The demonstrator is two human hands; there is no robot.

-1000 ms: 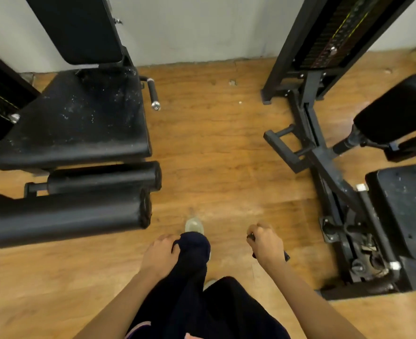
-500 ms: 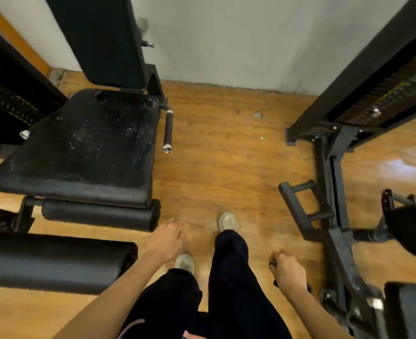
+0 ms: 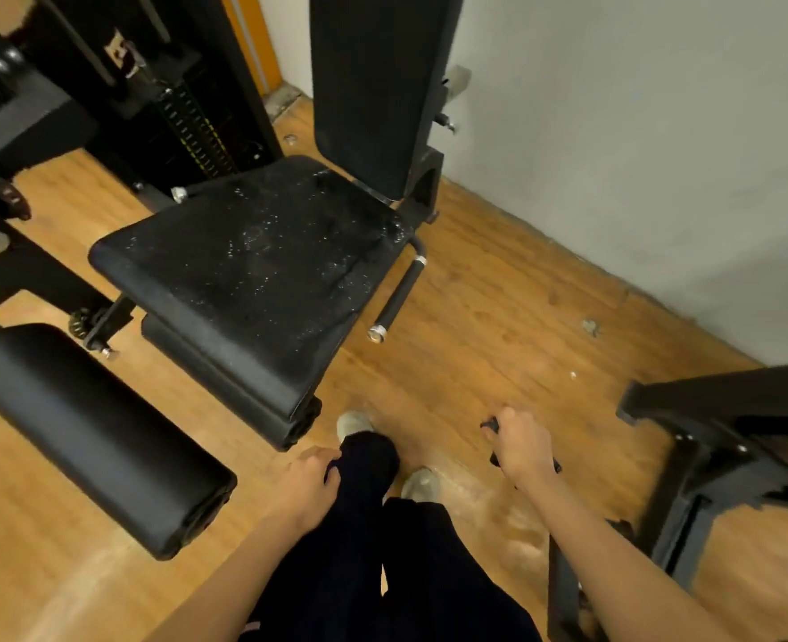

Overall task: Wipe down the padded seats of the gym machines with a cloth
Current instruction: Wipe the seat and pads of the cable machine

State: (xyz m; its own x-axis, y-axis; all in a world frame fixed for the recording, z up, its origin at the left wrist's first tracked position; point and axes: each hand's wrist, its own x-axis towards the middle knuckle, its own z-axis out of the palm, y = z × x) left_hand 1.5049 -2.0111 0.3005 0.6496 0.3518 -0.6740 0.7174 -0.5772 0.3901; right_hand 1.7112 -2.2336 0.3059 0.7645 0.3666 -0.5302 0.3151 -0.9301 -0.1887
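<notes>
Padded seat is seen ahead-left, speckled with white residue, judged not yet wiped. Dark cloth, apparently, is clenched in the right hand, well apart from the seat. Left hand is loosely curled, nothing held.

Wood plank floor, scuffed and glossy in patches, small debris near the wall. Pale grey wall runs along the right. Orange strip at top. Black weight stack on the left, black frame on the right.
</notes>
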